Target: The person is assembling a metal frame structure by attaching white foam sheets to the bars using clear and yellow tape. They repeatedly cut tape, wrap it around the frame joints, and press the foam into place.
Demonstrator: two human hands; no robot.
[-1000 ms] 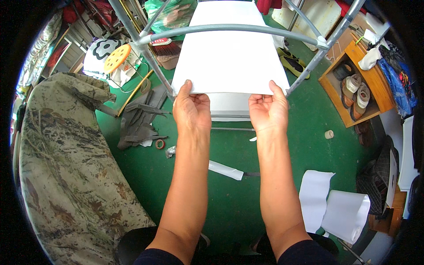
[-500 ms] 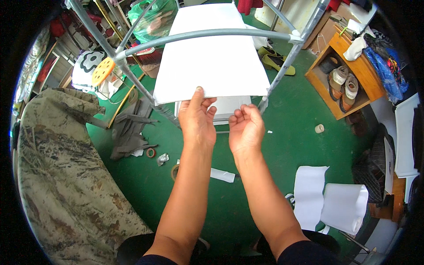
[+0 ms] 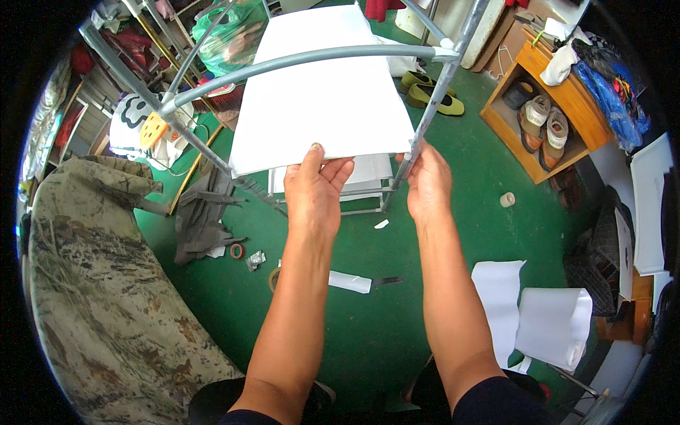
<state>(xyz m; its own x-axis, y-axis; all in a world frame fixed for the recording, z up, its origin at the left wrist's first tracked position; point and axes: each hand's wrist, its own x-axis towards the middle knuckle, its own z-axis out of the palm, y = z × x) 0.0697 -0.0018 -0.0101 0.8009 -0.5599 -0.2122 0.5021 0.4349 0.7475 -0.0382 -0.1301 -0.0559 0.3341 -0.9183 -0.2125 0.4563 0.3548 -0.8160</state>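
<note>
A white sheet (image 3: 322,106) lies as a flat panel across a grey tubular metal rack (image 3: 312,57), passing under its curved crossbar. My left hand (image 3: 312,195) pinches the near edge, thumb on top and fingers beneath. At the near right corner, my right hand (image 3: 430,184) is closed around the rack's right post (image 3: 423,131); a fingertip shows on the post's left side. Whether it also grips the sheet's corner is hidden. Below the panel, a lower white shelf (image 3: 365,170) of the rack is partly visible.
Camouflage cloth (image 3: 106,283) drapes at left. Scraps, a red tape roll (image 3: 237,251) and a white strip (image 3: 349,282) lie on the green floor. White sheets (image 3: 552,326) sit at lower right. A wooden shoe cabinet (image 3: 545,106) and green shoes (image 3: 435,99) stand farther back.
My right hand has moved right, from beneath the near edge to the right post. The rack and sheet appear slightly farther left in view. My left hand keeps its pinch.
</note>
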